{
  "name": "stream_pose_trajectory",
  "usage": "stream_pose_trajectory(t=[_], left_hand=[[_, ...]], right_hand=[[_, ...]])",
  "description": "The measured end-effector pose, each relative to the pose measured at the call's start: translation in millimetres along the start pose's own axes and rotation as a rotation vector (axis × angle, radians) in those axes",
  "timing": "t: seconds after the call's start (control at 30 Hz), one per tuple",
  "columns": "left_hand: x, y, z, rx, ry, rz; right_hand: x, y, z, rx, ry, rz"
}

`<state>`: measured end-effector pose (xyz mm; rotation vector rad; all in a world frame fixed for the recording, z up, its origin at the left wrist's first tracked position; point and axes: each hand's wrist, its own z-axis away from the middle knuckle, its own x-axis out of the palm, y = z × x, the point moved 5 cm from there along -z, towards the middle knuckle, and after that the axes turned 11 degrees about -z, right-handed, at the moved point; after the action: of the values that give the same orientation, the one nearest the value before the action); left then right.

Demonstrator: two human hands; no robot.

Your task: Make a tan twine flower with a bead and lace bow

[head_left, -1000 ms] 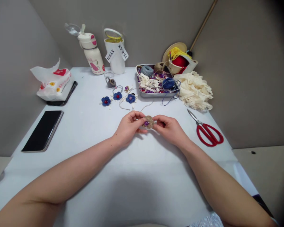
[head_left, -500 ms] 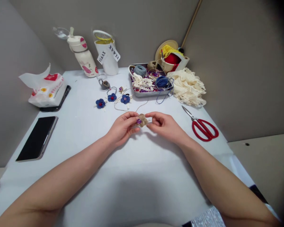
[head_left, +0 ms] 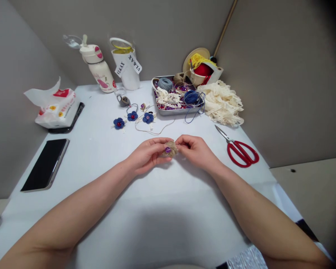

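Observation:
A beige twine flower (head_left: 172, 147) with a purple bead (head_left: 167, 150) at its middle is held above the table. My left hand (head_left: 147, 155) grips its left side between thumb and fingers. At the flower's right edge, the thumb and forefinger of my right hand (head_left: 197, 151) are pinched together; exactly what lies between them is too small to see clearly. Beyond my hands lie blue flowers with beads (head_left: 119, 123), a thin loose cord (head_left: 154, 133) and a small purple-beaded piece (head_left: 143, 107).
A metal tray (head_left: 179, 111) holds yarn balls, lace and beads. Cream lace (head_left: 221, 102) is heaped beside it. Red-handled scissors (head_left: 238, 149) lie right; a phone (head_left: 44, 164) and tissue pack (head_left: 57, 110) left. A bottle (head_left: 100, 74) and white container (head_left: 128, 76) stand behind.
Both hands have come slightly nearer to me with the flower, which has moved a little to the right. My right fingertips have closed together at its edge.

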<state>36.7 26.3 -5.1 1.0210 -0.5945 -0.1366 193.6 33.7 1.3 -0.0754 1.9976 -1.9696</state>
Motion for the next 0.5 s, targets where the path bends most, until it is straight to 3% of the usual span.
stream_pose_trajectory(t=[0.23, 0.5], left_hand=[[-0.1, -5.1, 0.0, -0.055, -0.037, 0.013], [-0.4, -6.6, -2.8, -0.024, -0.090, -0.010]], right_hand=[[-1.9, 5.1, -0.6, 0.018, 0.044, 0.076], [-0.5, 5.4, -1.9, 0.022, 0.073, 0.055]])
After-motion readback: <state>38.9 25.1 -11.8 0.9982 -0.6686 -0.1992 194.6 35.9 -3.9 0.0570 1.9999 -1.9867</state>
